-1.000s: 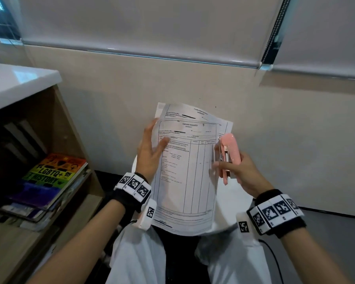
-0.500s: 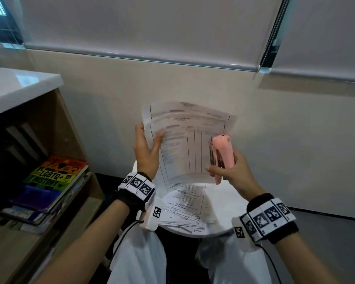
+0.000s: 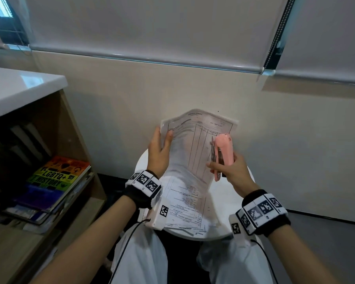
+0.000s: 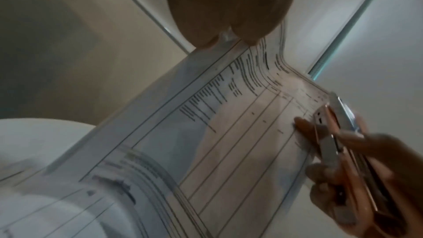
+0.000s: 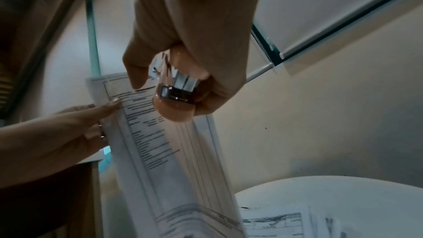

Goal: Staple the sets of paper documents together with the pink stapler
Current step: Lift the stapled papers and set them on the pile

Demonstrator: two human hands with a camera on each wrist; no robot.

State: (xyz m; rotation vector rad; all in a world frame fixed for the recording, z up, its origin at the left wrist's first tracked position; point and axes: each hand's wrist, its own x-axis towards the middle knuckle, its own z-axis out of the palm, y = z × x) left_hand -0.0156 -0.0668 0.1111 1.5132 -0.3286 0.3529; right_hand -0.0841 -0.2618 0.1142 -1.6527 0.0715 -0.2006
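**Papers up, stapler at their edge**

At frame centre the left hand (image 3: 159, 154) pinches the papers (image 3: 193, 148) by their left edge. The right hand (image 3: 232, 171) grips the stapler (image 3: 223, 152) against their right edge, above the table (image 3: 230, 203).

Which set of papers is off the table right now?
The form set pinched by the left hand, beside the pink stapler; the other papers lie flat on the round table.
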